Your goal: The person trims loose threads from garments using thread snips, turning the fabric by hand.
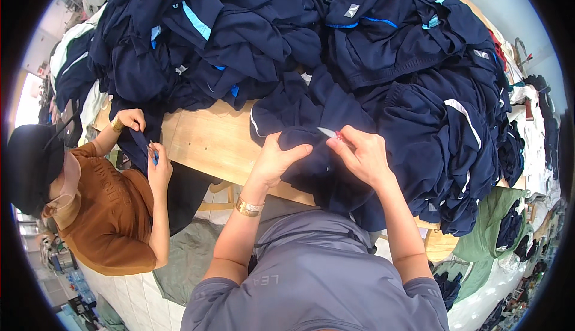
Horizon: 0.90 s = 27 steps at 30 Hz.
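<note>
My left hand (277, 158) pinches a fold of a navy blue garment (311, 115) that lies at the near edge of the wooden table (203, 142). My right hand (362, 151) holds a small thread snipper (330, 133) with a pale metal tip and a red handle, its point aimed left at the pinched fold. A gold bracelet sits on my left wrist.
A large heap of navy garments with light blue and white trim (269, 25) covers the far and right parts of the table. A person in a brown shirt and black cap (102, 205) sits at my left, holding dark fabric. Green cloth (497, 223) hangs at the right.
</note>
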Each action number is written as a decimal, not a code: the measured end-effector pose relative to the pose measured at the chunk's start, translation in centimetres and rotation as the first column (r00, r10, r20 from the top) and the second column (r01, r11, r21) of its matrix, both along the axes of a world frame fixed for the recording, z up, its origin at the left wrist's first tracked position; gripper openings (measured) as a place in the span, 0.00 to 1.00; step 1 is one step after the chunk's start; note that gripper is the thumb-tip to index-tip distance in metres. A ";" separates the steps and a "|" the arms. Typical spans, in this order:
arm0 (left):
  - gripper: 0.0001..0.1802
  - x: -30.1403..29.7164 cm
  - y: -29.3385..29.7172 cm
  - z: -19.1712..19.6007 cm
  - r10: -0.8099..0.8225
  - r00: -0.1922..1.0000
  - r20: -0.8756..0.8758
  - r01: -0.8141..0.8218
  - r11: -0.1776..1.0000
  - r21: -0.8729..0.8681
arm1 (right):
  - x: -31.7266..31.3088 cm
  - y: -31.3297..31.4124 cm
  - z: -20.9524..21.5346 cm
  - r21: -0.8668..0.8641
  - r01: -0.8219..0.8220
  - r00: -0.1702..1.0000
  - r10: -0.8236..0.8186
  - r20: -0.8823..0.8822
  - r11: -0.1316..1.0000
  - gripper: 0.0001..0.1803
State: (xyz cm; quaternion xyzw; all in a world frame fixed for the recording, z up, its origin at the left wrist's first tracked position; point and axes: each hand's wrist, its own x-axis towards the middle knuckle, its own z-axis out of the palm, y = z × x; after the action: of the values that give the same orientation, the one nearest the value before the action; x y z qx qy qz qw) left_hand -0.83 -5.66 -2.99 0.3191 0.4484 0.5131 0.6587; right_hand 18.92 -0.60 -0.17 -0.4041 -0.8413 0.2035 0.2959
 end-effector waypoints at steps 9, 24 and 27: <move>0.12 0.0 0.0 0.2 0.010 0.998 -0.066 -0.009 1.000 0.028 | -0.2 0.0 0.5 0.090 -0.049 0.992 0.038 0.117 0.995 0.19; 0.13 0.2 0.1 -0.1 0.000 0.997 -0.075 0.003 0.999 0.039 | -0.9 0.4 -2.7 -0.342 -0.024 0.866 -0.151 -0.476 0.939 0.20; 0.15 0.0 -0.1 -0.6 0.021 0.999 0.046 -0.021 1.000 0.016 | 0.0 0.4 -1.9 -0.726 -0.463 0.614 -0.407 -0.676 0.508 0.17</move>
State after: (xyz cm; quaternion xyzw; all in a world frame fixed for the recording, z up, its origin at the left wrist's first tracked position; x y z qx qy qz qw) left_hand -0.78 -5.80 -3.60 0.3078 0.4324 0.5307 0.6608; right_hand 18.97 -0.23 -2.08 -0.3443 -0.4074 0.7523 0.3868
